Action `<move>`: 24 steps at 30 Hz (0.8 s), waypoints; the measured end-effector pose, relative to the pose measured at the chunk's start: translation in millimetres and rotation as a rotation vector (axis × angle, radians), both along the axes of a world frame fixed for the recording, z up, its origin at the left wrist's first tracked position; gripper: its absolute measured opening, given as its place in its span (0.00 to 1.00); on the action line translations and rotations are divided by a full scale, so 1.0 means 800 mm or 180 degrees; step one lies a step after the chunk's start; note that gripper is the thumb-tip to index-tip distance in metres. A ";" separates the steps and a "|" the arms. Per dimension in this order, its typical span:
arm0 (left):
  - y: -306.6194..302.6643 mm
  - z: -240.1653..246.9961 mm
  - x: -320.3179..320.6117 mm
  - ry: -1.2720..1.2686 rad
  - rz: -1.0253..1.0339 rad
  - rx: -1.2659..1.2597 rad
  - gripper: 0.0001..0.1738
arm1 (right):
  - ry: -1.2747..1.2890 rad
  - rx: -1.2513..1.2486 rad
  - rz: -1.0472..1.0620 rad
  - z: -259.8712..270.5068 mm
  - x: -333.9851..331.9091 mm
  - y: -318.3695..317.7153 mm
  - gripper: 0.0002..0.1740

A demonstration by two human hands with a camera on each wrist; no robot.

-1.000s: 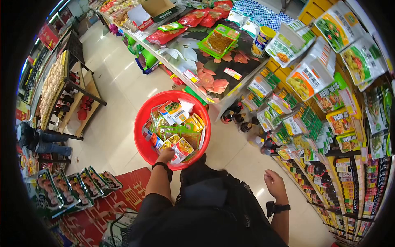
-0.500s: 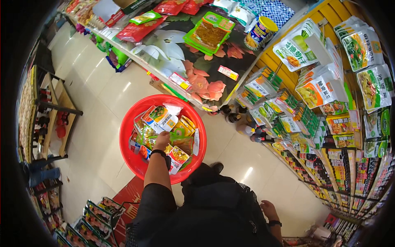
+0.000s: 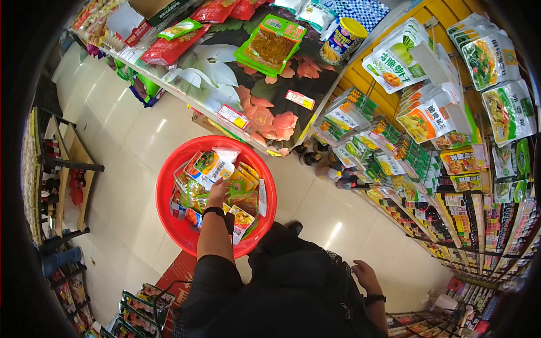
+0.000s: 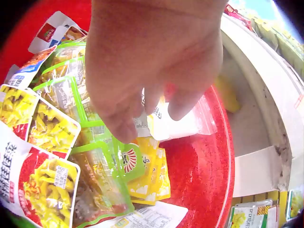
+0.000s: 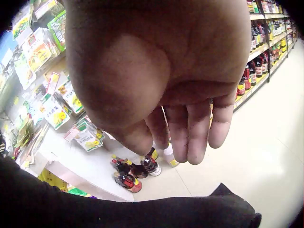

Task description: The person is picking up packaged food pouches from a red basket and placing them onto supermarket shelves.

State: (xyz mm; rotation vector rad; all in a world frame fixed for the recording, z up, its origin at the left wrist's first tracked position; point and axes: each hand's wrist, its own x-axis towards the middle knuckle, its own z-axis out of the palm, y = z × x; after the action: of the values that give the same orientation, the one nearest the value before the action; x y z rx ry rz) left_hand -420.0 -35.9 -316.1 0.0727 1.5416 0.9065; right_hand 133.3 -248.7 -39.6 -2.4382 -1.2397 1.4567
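In the head view my left hand (image 3: 218,192) is over the red basin (image 3: 163,211), at the lower edge of a white packet (image 3: 209,168) with a vegetable picture. The left wrist view has this hand (image 4: 154,61) above the packets, its fingers bent downward around a white packet part (image 4: 173,124); whether they grip it is hidden. Below lie green-edged clear packs (image 4: 102,175) and yellow packets (image 4: 152,173). My right hand (image 3: 366,276) hangs beside the body, away from the basin; its fingers (image 5: 197,133) are loose and hold nothing in the right wrist view.
A flowered display table (image 3: 211,73) with a green pack (image 3: 270,45) and a yellow-lidded tub (image 3: 342,42) stands beyond the basin. Hanging packets (image 3: 428,121) and bottles (image 3: 310,158) are on the right. A black-framed rack (image 3: 70,163) stands left.
My left hand has moved from the yellow vegetable packets near the basin's lower edge up to the white packet. The view has shifted, and the right hand remains low beside the body.
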 end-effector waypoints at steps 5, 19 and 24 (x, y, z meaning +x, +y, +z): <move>-0.005 -0.019 -0.030 0.1143 0.0001 0.0409 0.28 | -0.0009 0.0110 0.0335 -0.006 -0.013 0.015 0.20; -0.066 0.059 -0.077 0.3522 0.0170 0.0715 0.13 | 0.0262 -0.0047 0.0429 -0.079 0.029 -0.011 0.23; -0.084 0.129 -0.040 0.3750 -0.0404 0.1288 0.09 | 0.0059 0.0317 0.1153 -0.097 0.033 0.010 0.24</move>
State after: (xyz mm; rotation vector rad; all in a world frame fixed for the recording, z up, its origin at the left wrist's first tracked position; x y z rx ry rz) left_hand -451.6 -102.7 -213.1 1.1522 2.3297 1.1260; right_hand 159.5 -240.7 -117.3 -2.2143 -1.7754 1.4426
